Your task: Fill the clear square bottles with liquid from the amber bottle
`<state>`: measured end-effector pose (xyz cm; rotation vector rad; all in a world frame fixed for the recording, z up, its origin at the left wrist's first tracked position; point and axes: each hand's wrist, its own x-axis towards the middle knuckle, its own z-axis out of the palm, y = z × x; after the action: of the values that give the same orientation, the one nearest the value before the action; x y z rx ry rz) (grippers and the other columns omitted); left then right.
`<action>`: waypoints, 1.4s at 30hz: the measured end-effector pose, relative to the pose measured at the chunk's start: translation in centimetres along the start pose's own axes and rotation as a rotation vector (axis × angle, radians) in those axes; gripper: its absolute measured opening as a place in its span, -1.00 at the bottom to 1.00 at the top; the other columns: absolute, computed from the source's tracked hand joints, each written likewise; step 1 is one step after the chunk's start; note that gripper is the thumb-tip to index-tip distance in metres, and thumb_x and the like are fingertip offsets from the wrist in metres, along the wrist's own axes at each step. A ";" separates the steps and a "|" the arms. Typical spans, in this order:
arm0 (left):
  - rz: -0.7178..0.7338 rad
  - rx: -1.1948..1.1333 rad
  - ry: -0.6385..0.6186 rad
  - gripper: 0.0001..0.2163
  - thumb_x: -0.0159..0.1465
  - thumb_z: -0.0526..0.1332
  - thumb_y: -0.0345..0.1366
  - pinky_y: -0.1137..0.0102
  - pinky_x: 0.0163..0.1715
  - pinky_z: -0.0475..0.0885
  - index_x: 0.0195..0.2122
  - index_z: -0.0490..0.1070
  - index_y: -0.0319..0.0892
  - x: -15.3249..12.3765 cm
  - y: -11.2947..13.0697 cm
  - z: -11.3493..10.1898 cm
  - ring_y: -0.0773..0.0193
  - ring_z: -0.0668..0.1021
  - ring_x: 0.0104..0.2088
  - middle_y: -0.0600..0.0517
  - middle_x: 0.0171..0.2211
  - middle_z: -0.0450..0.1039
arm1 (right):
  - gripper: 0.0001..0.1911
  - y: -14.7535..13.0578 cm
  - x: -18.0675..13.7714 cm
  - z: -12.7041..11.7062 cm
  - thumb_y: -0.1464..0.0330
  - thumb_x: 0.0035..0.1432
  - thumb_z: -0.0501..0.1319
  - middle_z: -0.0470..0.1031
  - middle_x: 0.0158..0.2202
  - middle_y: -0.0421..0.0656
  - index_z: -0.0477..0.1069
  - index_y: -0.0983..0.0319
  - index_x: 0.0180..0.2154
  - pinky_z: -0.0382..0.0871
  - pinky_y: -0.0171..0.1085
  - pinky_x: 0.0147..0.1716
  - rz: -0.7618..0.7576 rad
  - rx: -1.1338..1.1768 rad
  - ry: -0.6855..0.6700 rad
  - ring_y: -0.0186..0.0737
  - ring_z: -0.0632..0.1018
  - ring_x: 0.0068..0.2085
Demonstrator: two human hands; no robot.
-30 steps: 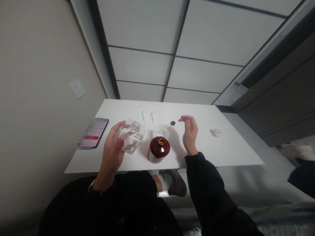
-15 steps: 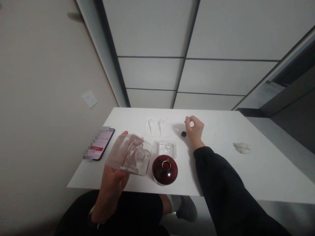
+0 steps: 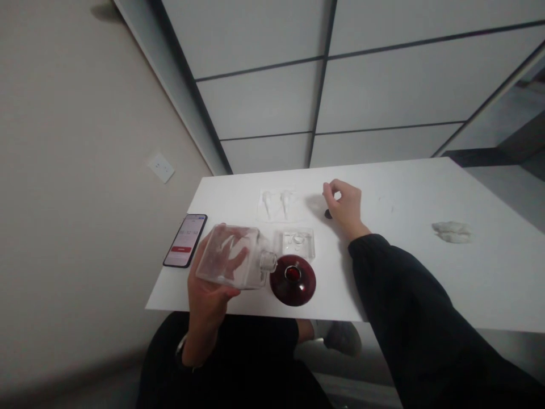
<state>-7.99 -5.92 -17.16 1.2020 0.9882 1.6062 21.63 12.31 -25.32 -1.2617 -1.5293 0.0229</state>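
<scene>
Your left grip [image 3: 209, 300] is clamped on the clear bottle [image 3: 232, 257], tipped toward three o'clock, near the red bottle [image 3: 294, 291]; your right grip [image 3: 346, 203] is curled together, the black cap [image 3: 327, 214] at its eight o'clock.

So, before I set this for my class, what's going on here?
A person's left hand holds a clear bottle tipped on its side, its neck towards an open, dark red bottle; whether they touch is unclear. The right hand is curled beside a small black cap, with nothing visible in its grasp. A clear container sits just behind the red bottle, and a phone lies at the left.
</scene>
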 end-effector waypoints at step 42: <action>0.569 0.964 -0.412 -0.17 0.22 0.44 0.13 0.10 0.24 0.61 0.48 0.27 0.08 1.2 6.7 1.8 -0.06 0.62 0.22 -0.11 0.27 0.52 | -0.62 -0.1 0.0 -0.2 0.21 0.37 0.11 0.35 -0.56 -0.22 0.22 0.11 -0.51 0.22 -0.14 -0.35 0.039 0.008 -0.070 -0.22 0.38 -0.49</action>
<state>-7.64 -6.62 -10.13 2.5338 1.2437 1.1521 21.74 12.18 -25.17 -1.2962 -1.5633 0.0990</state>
